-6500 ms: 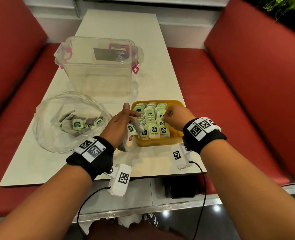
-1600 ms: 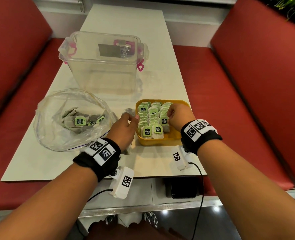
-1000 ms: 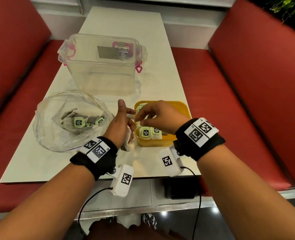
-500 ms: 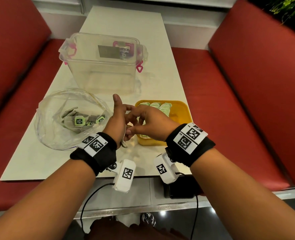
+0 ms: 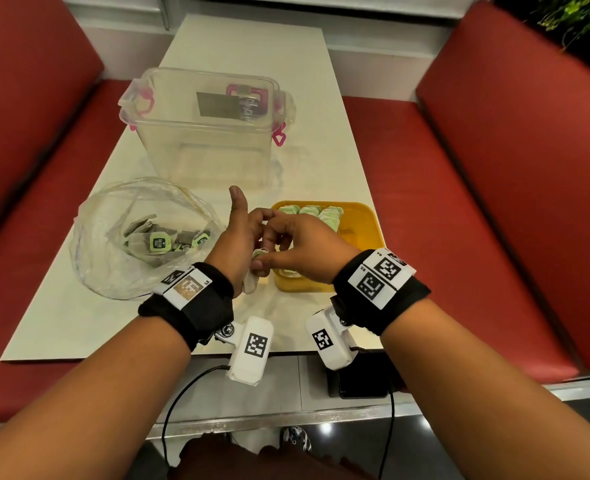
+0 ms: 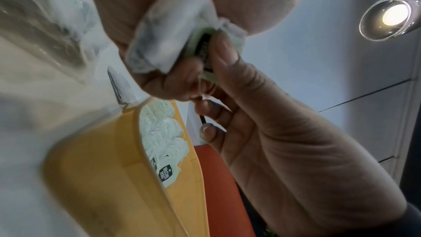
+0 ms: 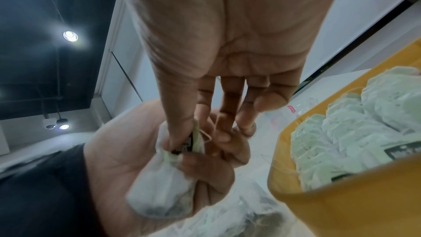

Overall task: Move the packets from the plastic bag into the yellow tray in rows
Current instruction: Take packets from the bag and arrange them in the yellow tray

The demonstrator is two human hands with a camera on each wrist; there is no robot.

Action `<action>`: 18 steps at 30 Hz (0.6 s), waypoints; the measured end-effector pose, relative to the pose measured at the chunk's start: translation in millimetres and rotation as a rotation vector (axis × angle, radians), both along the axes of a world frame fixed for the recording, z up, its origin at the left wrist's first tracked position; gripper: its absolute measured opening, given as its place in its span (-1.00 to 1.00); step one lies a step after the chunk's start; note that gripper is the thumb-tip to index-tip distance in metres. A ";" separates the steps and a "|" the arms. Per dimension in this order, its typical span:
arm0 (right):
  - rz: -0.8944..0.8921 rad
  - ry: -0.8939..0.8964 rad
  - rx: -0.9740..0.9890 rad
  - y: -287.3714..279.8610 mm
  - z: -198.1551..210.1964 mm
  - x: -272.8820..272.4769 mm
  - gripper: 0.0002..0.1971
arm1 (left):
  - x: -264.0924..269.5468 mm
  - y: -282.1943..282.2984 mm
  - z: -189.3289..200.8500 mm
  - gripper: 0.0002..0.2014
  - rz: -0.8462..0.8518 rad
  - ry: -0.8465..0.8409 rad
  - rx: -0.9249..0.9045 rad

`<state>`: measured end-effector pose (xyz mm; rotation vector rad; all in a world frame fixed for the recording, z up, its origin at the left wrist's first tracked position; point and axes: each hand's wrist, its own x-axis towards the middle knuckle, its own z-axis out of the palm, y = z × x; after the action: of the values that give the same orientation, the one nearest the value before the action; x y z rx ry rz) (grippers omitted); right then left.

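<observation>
Left hand [image 5: 238,233] clutches packets [image 7: 164,183]; right hand [image 5: 304,247] pinches tag [image 6: 206,49]. Risk: tangled string drags neighbours out, spilling beside yellow tray [image 5: 362,230].

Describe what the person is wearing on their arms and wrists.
Both forearms are bare, with no sleeves. Each wrist carries a black fabric band topped with white square-code tags. A white camera box with a black code marker hangs under each wrist, trailing a thin black cable.

White table [image 5: 252,57] runs lengthwise between two red benches [image 5: 515,174], left one [image 5: 27,109] with padded back. Pale wall [image 5: 373,53] at far end. Green plant [image 5: 577,12] top right. Tiled floor [image 5: 321,427] below. Round ceiling lamp [image 6: 391,15] lit, ceiling panelled.
</observation>
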<state>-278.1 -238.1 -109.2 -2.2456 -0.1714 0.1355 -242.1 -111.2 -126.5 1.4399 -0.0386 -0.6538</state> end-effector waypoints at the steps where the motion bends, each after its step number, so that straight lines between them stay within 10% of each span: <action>1: -0.008 0.006 0.004 -2.6 1.3 0.2 -0.76 | 0.8 -1.4 -1.2 -0.14 0.007 -0.001 -0.013; 11: -0.224 0.012 -0.057 -37.3 13.3 7.3 -0.79 | 4.7 3.4 -13.1 -0.96 -0.142 -0.328 0.168; 18: -0.165 -0.014 -0.107 -34.4 23.4 5.1 -0.84 | -1.1 -2.0 -22.9 -0.88 -0.250 -0.371 0.129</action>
<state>-273.0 -272.6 -85.8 -2.3569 0.0144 0.0410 -243.2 -113.3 -149.5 1.6822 -0.4810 -0.5906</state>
